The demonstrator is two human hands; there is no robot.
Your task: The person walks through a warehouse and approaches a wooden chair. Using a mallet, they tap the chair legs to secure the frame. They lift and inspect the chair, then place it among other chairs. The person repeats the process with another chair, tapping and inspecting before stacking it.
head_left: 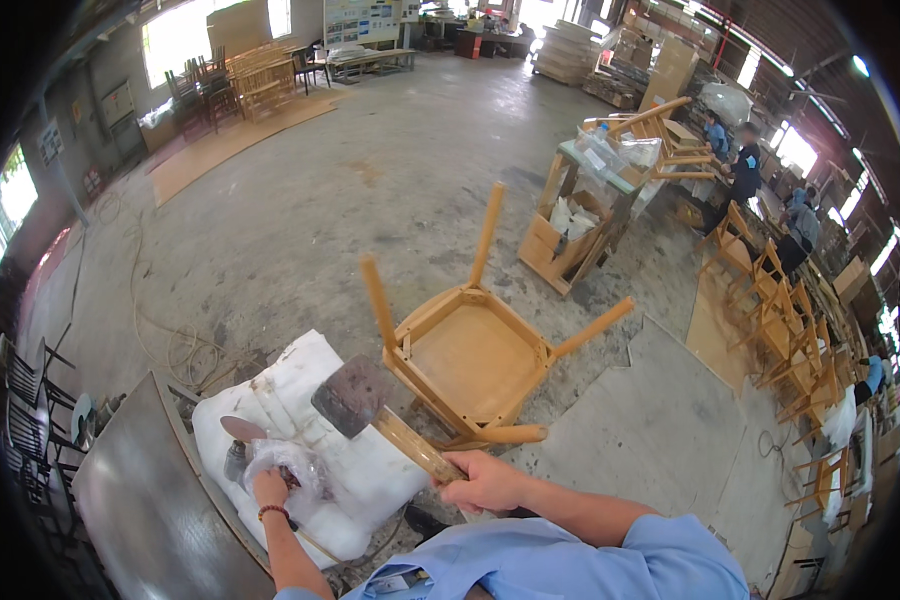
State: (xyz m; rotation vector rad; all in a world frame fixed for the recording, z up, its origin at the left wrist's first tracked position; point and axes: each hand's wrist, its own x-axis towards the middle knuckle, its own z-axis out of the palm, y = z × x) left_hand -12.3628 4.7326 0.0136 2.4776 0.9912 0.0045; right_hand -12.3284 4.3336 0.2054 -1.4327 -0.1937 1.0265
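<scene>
My right hand (485, 482) is wrapped round the wooden handle of a mallet (417, 447). Its dark, blocky head points to the left, above a white padded sheet (270, 395). My left hand (271, 488) reaches into a crumpled clear plastic bag (315, 472) on that sheet; its fingers are mostly hidden, and small dark bits show inside. Beside the bag is a grey tool with a reddish-brown disc (242, 428). In front of me a light wooden chair frame (475, 355) stands upside down, legs in the air.
A metal-topped table (160, 490) is at my left. A wooden stand (580, 215) carrying plastic bags stands beyond the chair. Wooden chairs (785, 320) line the right side, and people (745, 170) work behind. A hose (185, 355) lies on the floor.
</scene>
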